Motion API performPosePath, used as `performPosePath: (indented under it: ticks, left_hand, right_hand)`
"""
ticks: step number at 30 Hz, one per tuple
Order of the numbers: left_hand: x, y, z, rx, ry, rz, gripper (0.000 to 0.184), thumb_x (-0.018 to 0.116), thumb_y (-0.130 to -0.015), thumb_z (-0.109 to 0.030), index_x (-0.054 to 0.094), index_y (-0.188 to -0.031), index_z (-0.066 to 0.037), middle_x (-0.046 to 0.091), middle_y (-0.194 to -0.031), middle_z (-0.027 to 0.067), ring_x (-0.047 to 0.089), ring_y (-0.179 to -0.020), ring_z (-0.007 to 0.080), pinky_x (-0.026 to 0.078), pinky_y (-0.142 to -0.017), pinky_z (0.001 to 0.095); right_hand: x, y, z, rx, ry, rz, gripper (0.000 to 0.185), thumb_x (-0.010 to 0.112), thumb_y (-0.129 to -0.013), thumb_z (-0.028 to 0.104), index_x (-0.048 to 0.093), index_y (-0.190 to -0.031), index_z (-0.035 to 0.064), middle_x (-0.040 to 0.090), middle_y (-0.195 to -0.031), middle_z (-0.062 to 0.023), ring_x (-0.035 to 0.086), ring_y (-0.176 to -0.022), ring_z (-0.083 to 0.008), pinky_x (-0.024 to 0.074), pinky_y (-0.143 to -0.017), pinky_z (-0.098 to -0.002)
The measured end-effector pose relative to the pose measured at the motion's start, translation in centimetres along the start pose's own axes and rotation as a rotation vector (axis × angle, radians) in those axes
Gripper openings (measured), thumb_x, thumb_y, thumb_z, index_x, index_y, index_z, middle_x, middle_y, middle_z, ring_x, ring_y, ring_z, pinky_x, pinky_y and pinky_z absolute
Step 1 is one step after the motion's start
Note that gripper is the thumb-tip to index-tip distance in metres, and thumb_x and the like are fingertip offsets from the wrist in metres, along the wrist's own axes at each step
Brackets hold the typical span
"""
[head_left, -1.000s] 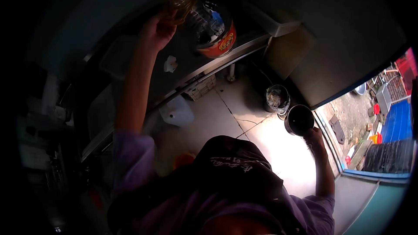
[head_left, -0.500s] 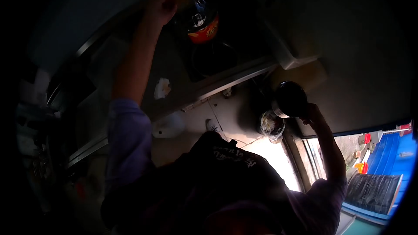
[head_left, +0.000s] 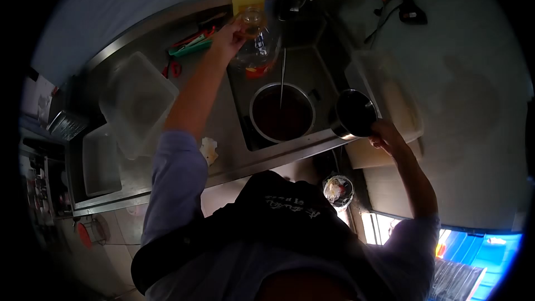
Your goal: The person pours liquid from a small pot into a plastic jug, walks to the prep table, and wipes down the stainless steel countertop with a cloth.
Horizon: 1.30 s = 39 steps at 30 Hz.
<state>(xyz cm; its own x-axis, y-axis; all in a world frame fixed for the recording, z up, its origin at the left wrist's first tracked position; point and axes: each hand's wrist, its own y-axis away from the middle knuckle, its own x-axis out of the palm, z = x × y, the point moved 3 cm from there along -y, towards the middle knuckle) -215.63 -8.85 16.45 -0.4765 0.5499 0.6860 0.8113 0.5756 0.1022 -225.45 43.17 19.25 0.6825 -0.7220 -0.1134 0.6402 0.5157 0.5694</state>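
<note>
L hand (head_left: 229,38): pinching clear jug (head_left: 263,50) nr top — sink's (head_left: 309,67) back
R hand (head_left: 387,136): clenched on steel mug (head_left: 355,114) — by plastic tub (head_left: 398,100)
In way, betw.: pot (head_left: 273,117) w/ dark contents
Behind: yellow jerrycan (head_left: 245,1)

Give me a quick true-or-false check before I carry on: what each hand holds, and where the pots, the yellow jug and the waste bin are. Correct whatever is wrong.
1. The right hand holds a small metal pot. True.
2. The left hand is empty. False: it holds a clear container by its top.
3. A thin handle sticks up out of the large pot. True.
4. The yellow jug is inside the large pot. False: it is beyond the clear container.
5. The waste bin is on the floor. True.
</note>
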Motion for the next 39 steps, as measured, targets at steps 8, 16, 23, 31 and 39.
performPosePath:
  ticks: [8,16,23,31,39]
  left_hand:
    - [-1.1,1.3,4.4,-0.035,-0.098,-0.240,0.026,0.055,-0.077,0.002,0.055,-0.102,-0.004,0.061,-0.089,0.0087,0.057,-0.076,0.0167,0.048,-0.072,0.0314]
    - [-2.8,-0.2,7.8,-0.060,-0.007,-0.327,0.020,0.057,-0.078,-0.003,0.057,-0.097,-0.007,0.059,-0.081,0.0059,0.056,-0.070,0.0150,0.045,-0.069,0.0280]
    - [-6.8,-3.6,9.4,-0.123,-0.001,-0.374,0.013,0.058,-0.084,-0.012,0.058,-0.096,-0.009,0.061,-0.080,0.0035,0.058,-0.072,0.0152,0.047,-0.066,0.0293]
    - [-4.3,-2.4,8.6,-0.095,0.040,-0.428,0.020,0.054,-0.090,-0.020,0.057,-0.101,-0.004,0.062,-0.081,0.0061,0.060,-0.071,0.0166,0.050,-0.064,0.0319]
    - [-6.4,-4.0,9.6,-0.136,0.076,-0.428,0.016,0.051,-0.091,-0.015,0.056,-0.100,-0.003,0.063,-0.085,0.0082,0.062,-0.073,0.0173,0.052,-0.066,0.0344]
  right_hand:
    - [1.8,-9.9,7.9,0.012,0.003,0.194,0.010,0.049,-0.079,0.008,0.048,-0.072,0.0010,0.053,-0.060,-0.0128,0.041,-0.038,-0.0105,0.0267,-0.031,-0.0247]
    - [5.0,-18.7,16.1,-0.087,0.077,0.215,0.006,0.049,-0.078,0.002,0.046,-0.075,-0.0024,0.054,-0.062,-0.0175,0.042,-0.037,-0.0118,0.0276,-0.030,-0.0260]
    - [10.1,-24.0,20.9,-0.128,0.134,0.180,0.008,0.050,-0.076,0.004,0.047,-0.072,-0.0020,0.052,-0.062,-0.0136,0.039,-0.039,-0.0102,0.0280,-0.031,-0.0253]
    - [15.5,-29.0,23.6,-0.172,0.220,0.164,0.009,0.049,-0.076,0.004,0.049,-0.075,-0.0053,0.055,-0.064,-0.0173,0.042,-0.037,-0.0122,0.0300,-0.030,-0.0271]
    - [18.5,-32.3,24.9,-0.211,0.315,0.120,0.013,0.049,-0.076,0.003,0.050,-0.075,-0.0091,0.057,-0.065,-0.0201,0.044,-0.038,-0.0128,0.0333,-0.031,-0.0272]
